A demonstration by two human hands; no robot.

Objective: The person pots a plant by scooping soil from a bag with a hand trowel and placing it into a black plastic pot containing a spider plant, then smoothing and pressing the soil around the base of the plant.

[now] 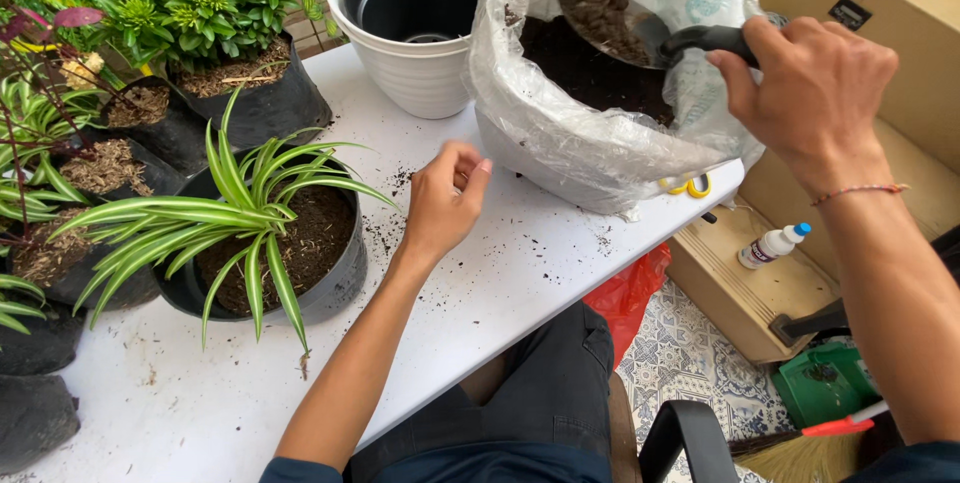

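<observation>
While the left hand (445, 201) hovers loosely curled and empty above the white table (520, 273), just right of the spider plant (255, 218) in its black pot (335, 278), the right hand (815, 88) is closed round the black handle of a trowel (655, 38); its blade, heaped with dark soil (600, 18), sits inside the clear plastic bag (600, 138) right of the plant; this looks like the scooping step, and the next move calls for a level lift, or soil will spill; behind the plant, left of the bag, stands an empty white planter (415, 43).
</observation>
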